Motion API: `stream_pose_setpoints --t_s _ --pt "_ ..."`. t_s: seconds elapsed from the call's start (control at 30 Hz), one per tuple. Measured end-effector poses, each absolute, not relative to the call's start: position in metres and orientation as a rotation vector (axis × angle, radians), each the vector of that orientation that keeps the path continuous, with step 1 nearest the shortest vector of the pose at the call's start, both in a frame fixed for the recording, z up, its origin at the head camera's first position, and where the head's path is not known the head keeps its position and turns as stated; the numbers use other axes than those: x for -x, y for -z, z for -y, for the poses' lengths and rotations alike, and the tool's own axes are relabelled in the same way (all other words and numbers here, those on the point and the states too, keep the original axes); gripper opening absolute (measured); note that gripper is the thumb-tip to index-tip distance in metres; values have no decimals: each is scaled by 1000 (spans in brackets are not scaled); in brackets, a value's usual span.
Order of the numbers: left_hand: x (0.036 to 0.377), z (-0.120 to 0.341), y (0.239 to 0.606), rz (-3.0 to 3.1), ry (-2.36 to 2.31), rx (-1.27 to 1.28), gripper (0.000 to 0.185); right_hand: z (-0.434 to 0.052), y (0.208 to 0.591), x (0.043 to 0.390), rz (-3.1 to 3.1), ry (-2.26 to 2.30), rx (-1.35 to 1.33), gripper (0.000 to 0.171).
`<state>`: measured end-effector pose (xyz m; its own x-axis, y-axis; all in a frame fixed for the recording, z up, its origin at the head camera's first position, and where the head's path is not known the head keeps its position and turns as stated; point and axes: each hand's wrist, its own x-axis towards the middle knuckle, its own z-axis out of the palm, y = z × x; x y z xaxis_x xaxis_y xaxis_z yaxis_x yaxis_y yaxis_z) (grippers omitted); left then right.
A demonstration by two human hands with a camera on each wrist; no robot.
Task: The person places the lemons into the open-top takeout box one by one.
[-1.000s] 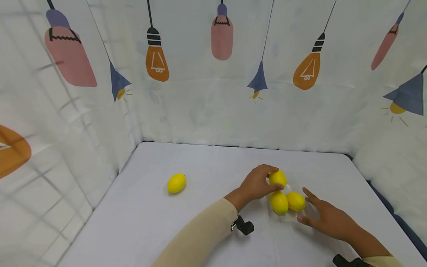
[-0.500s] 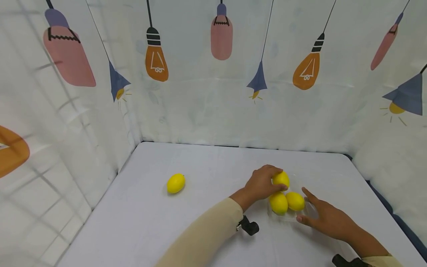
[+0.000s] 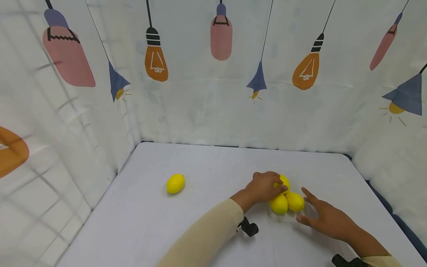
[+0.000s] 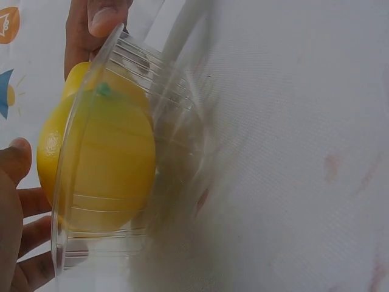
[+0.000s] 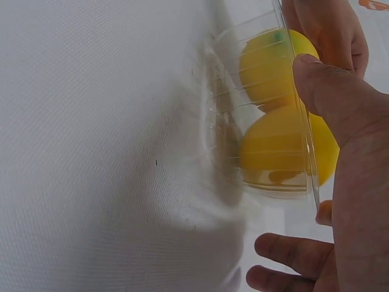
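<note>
My left hand [image 3: 277, 181] grips a yellow lemon [image 3: 284, 181] and holds it against two more lemons [image 3: 279, 204] lying in a clear plastic container [image 3: 311, 213] at the table's right middle. My right hand [image 3: 305, 205] lies flat beside the container, index finger along its far side and thumb at its near rim. In the right wrist view the thumb [image 5: 331, 97] rests on the container rim [image 5: 304, 131] over the lemons [image 5: 279, 146]. The left wrist view shows a lemon [image 4: 100, 161] through the ribbed clear wall [image 4: 146, 91].
A fourth lemon [image 3: 175, 183] lies alone on the white table [image 3: 200, 226], left of centre. Cloth walls printed with light bulbs [image 3: 213, 92] close the back and both sides. Black wrist camera mounts [image 3: 248, 227] sit under both sleeves.
My left hand has lowered its lemon and shifted it slightly right, down against the two lemons in the container. My right hand has stayed put.
</note>
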<state>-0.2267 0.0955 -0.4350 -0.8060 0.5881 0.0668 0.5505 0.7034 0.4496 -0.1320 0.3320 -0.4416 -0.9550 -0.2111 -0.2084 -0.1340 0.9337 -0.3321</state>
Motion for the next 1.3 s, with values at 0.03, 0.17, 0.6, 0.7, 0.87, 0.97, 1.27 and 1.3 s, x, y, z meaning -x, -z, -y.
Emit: stream_pose_setpoints --t_s 0.03,0.17,0.6,0.7,0.87,0.97,1.27,1.3 --pt "226 -95 435 -2814 -691 -957 41 -332 441 132 -2850 467 260 111" --pt "225 -95 434 -2797 -674 -978 42 -332 441 131 -2852 485 272 110" --pt "225 -90 432 -2763 -649 -1030 46 -330 438 130 -2842 493 262 111" --pt "226 -87 431 -2764 -649 -1056 45 -330 438 131 -2836 491 252 111" --pt "227 -77 432 -2782 -681 -1083 41 -331 440 132 -2832 479 242 110" --pt "227 -69 433 -2780 -750 -1105 40 -331 440 132 -2828 478 243 110" --pt "228 -41 428 -2800 -853 -1163 49 -328 437 132 -2823 454 219 110" --pt "228 -38 427 -2803 -858 -1170 49 -328 437 132 -2821 457 217 111"
